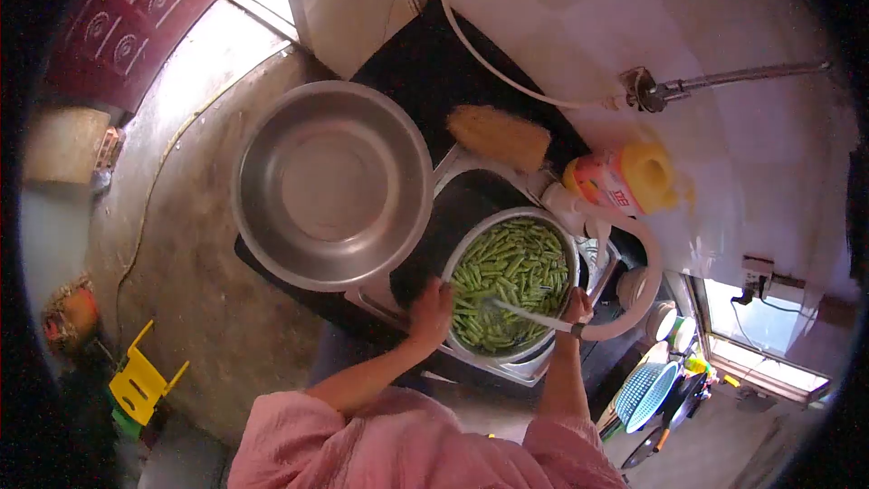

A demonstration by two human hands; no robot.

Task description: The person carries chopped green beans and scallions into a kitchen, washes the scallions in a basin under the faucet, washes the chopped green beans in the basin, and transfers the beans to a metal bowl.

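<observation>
In the head view, a metal basin sits in the sink, holding cut green beans in water. My left hand grips the basin's near left rim, its fingers partly hidden. On the right rim, my right hand is closed around the edge, partly behind the tap spout. From the curved white tap, a stream of water runs onto the beans between my hands.
A large steel basin stands left of the sink. Behind the sink are a tan sponge-like block and a yellow jug. A blue colander is at lower right; a yellow stool stands on the floor.
</observation>
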